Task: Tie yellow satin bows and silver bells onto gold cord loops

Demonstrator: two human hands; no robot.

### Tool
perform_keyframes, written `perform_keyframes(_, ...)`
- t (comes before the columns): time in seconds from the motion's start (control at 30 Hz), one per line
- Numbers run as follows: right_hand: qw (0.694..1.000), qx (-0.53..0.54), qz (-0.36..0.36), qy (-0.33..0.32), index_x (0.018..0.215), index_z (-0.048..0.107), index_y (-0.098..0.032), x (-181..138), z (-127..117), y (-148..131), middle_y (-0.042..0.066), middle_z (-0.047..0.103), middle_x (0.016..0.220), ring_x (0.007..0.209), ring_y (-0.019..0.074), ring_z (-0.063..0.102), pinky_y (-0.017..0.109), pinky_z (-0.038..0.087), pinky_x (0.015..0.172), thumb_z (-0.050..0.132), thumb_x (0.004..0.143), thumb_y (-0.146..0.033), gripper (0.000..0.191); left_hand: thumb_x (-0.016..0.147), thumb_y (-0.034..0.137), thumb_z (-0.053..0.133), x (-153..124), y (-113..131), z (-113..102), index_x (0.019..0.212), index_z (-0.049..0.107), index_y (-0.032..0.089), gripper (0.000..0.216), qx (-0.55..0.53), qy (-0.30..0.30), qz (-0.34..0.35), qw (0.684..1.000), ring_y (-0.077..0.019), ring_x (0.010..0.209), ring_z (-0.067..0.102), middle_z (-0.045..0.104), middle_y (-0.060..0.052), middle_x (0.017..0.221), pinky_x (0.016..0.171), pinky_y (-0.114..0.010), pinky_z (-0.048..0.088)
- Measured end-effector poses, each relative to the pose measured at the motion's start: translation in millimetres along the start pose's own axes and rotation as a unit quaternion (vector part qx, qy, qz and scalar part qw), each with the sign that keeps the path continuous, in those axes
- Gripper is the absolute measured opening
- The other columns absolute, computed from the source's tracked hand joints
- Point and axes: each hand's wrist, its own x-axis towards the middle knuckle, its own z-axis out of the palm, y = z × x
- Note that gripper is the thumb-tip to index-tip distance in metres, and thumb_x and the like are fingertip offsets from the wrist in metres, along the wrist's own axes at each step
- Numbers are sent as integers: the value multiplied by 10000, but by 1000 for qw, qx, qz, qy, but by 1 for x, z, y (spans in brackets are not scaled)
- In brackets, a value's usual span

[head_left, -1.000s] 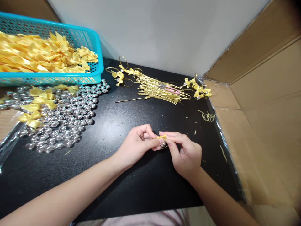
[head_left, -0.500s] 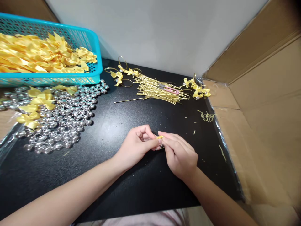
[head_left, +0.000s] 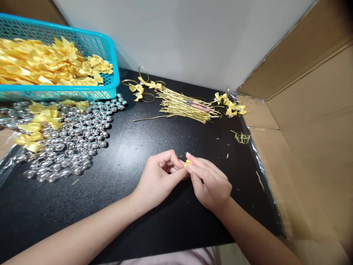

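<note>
Over the front middle of the black table (head_left: 154, 228), my left hand (head_left: 162, 173) and my right hand (head_left: 211, 180) meet at the fingertips. Both are closed in a pinch on a small yellow ribbon bow (head_left: 188, 162), most of which the fingers cover. Below the bow, a thin gold tie curves out between the hands. Beyond them lies a bundle of gold twist ties (head_left: 182, 105), with small pink-handled scissors (head_left: 200, 106) on top. Finished-looking bows with gold loops sit at the bundle's left end (head_left: 140, 88) and right end (head_left: 230, 105).
At the back left stands a turquoise basket (head_left: 116, 66) heaped with yellow bows. Many silver beads (head_left: 68, 147) spread in front of it, several bows (head_left: 45, 117) on top. Thread scraps (head_left: 242, 138) lie right. A white wall and cardboard panels (head_left: 309, 129) border the table.
My fingers have shifted slightly around the bow, and a little more of its yellow ribbon shows. The silvery bit seen under it before is now hidden. The view has moved slightly.
</note>
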Motion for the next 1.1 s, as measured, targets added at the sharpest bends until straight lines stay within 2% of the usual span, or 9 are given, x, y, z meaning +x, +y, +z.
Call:
perform_keyframes(0.2, 992, 116, 50, 0, 1028, 649, -185, 12, -15, 5, 162, 719, 1097, 1016, 268, 681, 444, 566, 868, 747, 786, -295, 284, 779, 196, 709, -1, 3, -4, 624, 567, 177, 212, 95, 18, 101, 990, -140, 651, 692, 719, -15, 678, 628, -221, 537)
perform_keyframes(0.37, 984, 161, 75, 0, 918, 652, -216, 14, -18, 15, 84, 718, 922, 878, 224, 666, 438, 558, 822, 736, 812, -287, 153, 783, 134, 691, -1, 3, -8, 632, 582, 186, 193, 171, 27, 188, 967, -152, 698, 721, 747, -20, 718, 661, -220, 551)
perform_keyframes(0.47, 981, 176, 79, 3, 896, 651, -223, 12, -17, 19, 61, 704, 859, 804, 212, 659, 444, 562, 810, 766, 782, -333, 195, 774, 108, 685, -2, 5, -9, 618, 586, 195, 204, 216, 31, 237, 947, -152, 676, 723, 748, -11, 698, 638, -216, 547)
perform_keyframes(0.63, 986, 159, 48, 4, 900, 658, -218, 14, -18, 20, 54, 716, 849, 786, 209, 663, 422, 554, 789, 838, 698, -320, 289, 771, 96, 683, -3, 7, -11, 620, 585, 201, 209, 227, 30, 265, 937, -155, 686, 734, 757, -10, 710, 632, -211, 550)
perform_keyframes(0.83, 991, 129, 8, 23, 904, 661, -219, 16, -15, 19, 31, 727, 786, 708, 195, 677, 399, 537, 757, 824, 722, -319, 263, 769, 93, 686, -3, 6, -11, 618, 581, 204, 215, 237, 25, 271, 933, -154, 674, 733, 756, -7, 702, 627, -211, 549)
perform_keyframes(1.03, 989, 134, 42, 37, 911, 676, -208, 13, -12, 18, 41, 712, 792, 738, 194, 657, 354, 526, 702, 833, 711, -256, 259, 748, 50, 691, -5, 5, -9, 649, 604, 203, 202, 238, -26, 322, 916, -132, 645, 717, 762, -10, 725, 630, -197, 544)
perform_keyframes(1.1, 988, 130, 72, 37, 922, 676, -214, 12, -12, 18, 45, 710, 814, 769, 202, 654, 354, 530, 709, 831, 711, -286, 272, 750, 54, 691, -5, 5, -8, 646, 613, 204, 198, 236, -34, 324, 916, -137, 641, 716, 763, -16, 723, 627, -205, 545)
